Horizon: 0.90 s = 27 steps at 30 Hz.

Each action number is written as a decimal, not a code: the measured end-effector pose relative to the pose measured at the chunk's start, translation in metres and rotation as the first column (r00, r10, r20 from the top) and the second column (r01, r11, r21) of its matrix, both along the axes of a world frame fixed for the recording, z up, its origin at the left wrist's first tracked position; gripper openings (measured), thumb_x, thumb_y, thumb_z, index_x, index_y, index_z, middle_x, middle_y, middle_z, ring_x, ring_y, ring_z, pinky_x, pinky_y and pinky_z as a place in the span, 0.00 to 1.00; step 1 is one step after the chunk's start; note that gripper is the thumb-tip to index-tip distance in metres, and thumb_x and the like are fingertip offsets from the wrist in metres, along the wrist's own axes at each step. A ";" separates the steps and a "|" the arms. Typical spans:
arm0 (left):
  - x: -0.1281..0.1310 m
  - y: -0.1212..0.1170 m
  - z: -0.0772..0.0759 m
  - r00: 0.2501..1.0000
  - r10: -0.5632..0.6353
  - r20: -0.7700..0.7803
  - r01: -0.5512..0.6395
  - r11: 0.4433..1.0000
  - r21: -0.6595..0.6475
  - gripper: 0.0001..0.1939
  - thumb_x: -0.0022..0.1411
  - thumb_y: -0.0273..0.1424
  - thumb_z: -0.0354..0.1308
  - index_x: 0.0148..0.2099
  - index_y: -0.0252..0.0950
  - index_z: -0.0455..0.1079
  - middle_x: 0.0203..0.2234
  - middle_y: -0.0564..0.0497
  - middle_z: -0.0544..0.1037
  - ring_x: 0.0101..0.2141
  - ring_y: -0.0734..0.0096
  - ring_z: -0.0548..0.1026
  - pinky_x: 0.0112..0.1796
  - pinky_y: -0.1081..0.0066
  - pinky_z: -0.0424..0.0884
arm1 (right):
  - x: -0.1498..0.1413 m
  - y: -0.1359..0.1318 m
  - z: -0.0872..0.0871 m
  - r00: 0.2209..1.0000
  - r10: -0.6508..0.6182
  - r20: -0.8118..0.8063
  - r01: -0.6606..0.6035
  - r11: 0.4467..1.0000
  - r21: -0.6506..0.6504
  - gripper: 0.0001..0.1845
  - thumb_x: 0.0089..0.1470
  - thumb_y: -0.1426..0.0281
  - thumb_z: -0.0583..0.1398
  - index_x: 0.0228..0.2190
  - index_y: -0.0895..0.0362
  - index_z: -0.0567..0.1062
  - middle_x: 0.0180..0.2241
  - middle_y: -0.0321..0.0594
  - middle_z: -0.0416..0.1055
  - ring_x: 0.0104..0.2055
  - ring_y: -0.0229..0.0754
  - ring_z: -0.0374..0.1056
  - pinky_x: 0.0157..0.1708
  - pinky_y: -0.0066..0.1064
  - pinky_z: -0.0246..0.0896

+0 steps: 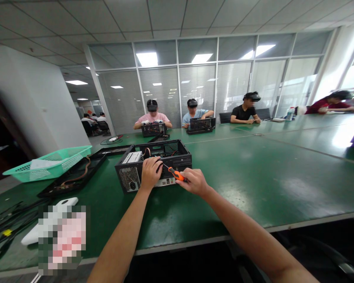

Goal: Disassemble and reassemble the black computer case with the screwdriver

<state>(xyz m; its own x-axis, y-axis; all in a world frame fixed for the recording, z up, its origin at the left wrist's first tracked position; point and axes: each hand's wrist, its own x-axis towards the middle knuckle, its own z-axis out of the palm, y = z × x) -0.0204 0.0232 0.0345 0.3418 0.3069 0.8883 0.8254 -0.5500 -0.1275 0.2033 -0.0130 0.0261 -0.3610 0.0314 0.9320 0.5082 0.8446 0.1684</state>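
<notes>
A black computer case [181, 162] lies on the green table in front of me, its top side open. A silver power supply [132, 158] with a white label sits in its left end. My left hand [151, 172] is on the case's near edge, fingers curled over it; the fingertips are partly hidden. In my right hand [196, 181] is an orange and black screwdriver [176, 173], gripped by its handle. Its shaft points left toward the case's near edge, close to my left fingers. Where exactly the tip rests I cannot make out.
To the left, a mint-green basket [51, 163] holds papers, beside a black case panel [73, 175]. Black cables [10, 224] and a white object [66, 202] lie nearer me. Across the green table [253, 177], people sit, two with computer cases [201, 124].
</notes>
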 end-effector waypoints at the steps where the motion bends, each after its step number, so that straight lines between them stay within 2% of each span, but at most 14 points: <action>1: 0.000 0.000 0.000 1.000 0.002 -0.001 -0.002 1.000 -0.002 0.09 0.61 0.28 0.50 0.44 0.38 0.67 0.47 0.46 0.71 0.49 0.60 0.67 0.50 0.55 0.59 | 0.000 0.000 0.000 1.000 0.004 0.010 -0.004 1.000 0.008 0.12 0.53 0.63 0.59 0.36 0.58 0.70 0.25 0.37 0.68 0.24 0.33 0.62 0.24 0.24 0.54; 6: 0.001 0.000 0.000 1.000 0.009 -0.003 -0.009 1.000 -0.009 0.09 0.61 0.28 0.49 0.43 0.38 0.67 0.46 0.46 0.71 0.48 0.60 0.67 0.50 0.55 0.59 | -0.002 -0.003 0.001 0.999 0.025 0.033 -0.025 1.000 0.013 0.12 0.55 0.66 0.57 0.40 0.58 0.69 0.30 0.40 0.70 0.28 0.34 0.64 0.25 0.24 0.55; 11: 0.001 0.000 0.000 1.000 0.006 0.001 -0.006 1.000 -0.001 0.10 0.61 0.27 0.49 0.43 0.38 0.68 0.47 0.46 0.71 0.49 0.60 0.67 0.50 0.54 0.59 | 0.000 -0.002 0.000 1.000 0.012 0.012 -0.012 1.000 -0.013 0.12 0.53 0.64 0.59 0.38 0.58 0.70 0.26 0.37 0.68 0.25 0.33 0.62 0.24 0.24 0.55; 15: 0.001 0.001 -0.001 1.000 0.004 0.002 -0.004 1.000 -0.001 0.10 0.61 0.27 0.49 0.43 0.38 0.68 0.47 0.46 0.71 0.48 0.60 0.67 0.49 0.55 0.60 | 0.000 -0.001 0.001 1.000 0.025 -0.011 -0.025 1.000 -0.013 0.12 0.55 0.67 0.57 0.41 0.57 0.69 0.31 0.41 0.71 0.30 0.35 0.65 0.26 0.24 0.57; 21: 0.001 0.001 -0.001 1.000 -0.003 0.009 0.003 1.000 0.005 0.10 0.61 0.27 0.49 0.43 0.38 0.67 0.47 0.45 0.71 0.48 0.59 0.67 0.49 0.54 0.60 | 0.001 0.000 0.001 0.999 -0.023 -0.024 0.022 0.999 -0.042 0.12 0.52 0.62 0.60 0.33 0.59 0.71 0.24 0.36 0.68 0.23 0.33 0.60 0.23 0.25 0.53; 25: 0.001 0.001 -0.001 1.000 -0.014 0.027 0.013 1.000 0.007 0.09 0.61 0.27 0.49 0.43 0.38 0.67 0.46 0.45 0.72 0.48 0.60 0.68 0.49 0.54 0.60 | 0.000 -0.001 0.003 1.000 0.018 -0.003 -0.019 1.000 -0.012 0.11 0.54 0.66 0.58 0.39 0.59 0.70 0.29 0.40 0.70 0.28 0.34 0.64 0.25 0.24 0.55; 27: 0.001 0.002 -0.001 0.999 -0.020 0.037 0.020 1.000 0.009 0.08 0.61 0.27 0.50 0.43 0.37 0.66 0.45 0.45 0.72 0.48 0.60 0.68 0.49 0.55 0.61 | 0.000 -0.001 0.004 1.000 0.017 -0.008 -0.017 1.000 -0.018 0.10 0.54 0.66 0.57 0.38 0.58 0.70 0.28 0.39 0.69 0.26 0.33 0.63 0.25 0.24 0.54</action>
<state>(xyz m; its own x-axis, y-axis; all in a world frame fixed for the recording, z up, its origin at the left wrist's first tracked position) -0.0196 0.0248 0.0337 0.3146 0.2923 0.9031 0.8184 -0.5656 -0.1020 0.2035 -0.0145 0.0296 -0.3548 0.0423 0.9340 0.4953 0.8558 0.1493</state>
